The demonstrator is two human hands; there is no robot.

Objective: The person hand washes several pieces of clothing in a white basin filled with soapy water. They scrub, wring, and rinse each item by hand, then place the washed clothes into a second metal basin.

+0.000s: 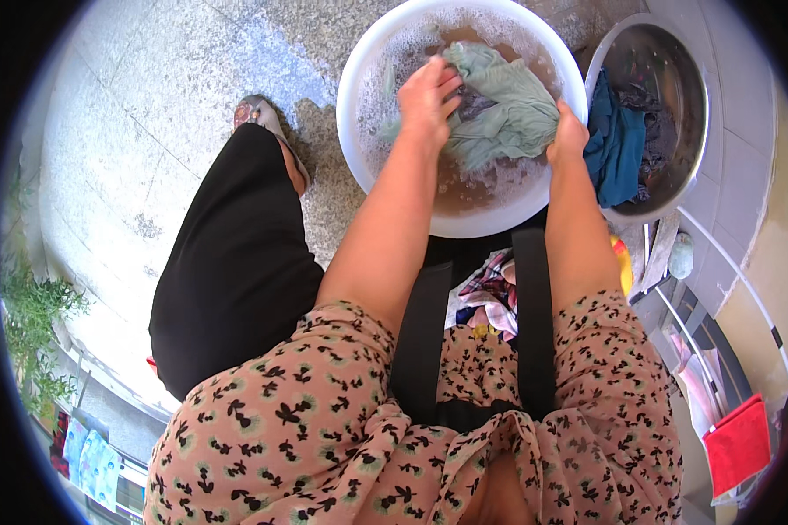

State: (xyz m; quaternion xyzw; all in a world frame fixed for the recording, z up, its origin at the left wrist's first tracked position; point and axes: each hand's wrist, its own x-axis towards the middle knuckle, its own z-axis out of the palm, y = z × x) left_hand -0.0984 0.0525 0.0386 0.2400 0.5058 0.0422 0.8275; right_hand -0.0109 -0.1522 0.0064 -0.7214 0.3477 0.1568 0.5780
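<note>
A pale green wet cloth (pixel 499 125) hangs bunched over a white plastic basin (pixel 353 125) of brown, sudsy water (pixel 459 197). My right hand (pixel 568 134) grips the cloth's gathered end by the basin's right rim. On the other side, my left hand (pixel 427 98) hovers above the suds with its fingers slightly spread and curled. Its fingertips come close to the cloth's upper left edge, and the hand looks slightly blurred. Part of the cloth's lower left edge passes behind my left wrist.
Right of the basin stands a metal basin (pixel 686 151) holding teal cloth (pixel 620 157) and dark cloth. Patterned laundry (pixel 489 295) lies below the white basin, near my lap. Wet concrete floor (pixel 171 98) spreads left. A red cloth (pixel 739 446) hangs at lower right; leafy plants (pixel 36 315) stand far left.
</note>
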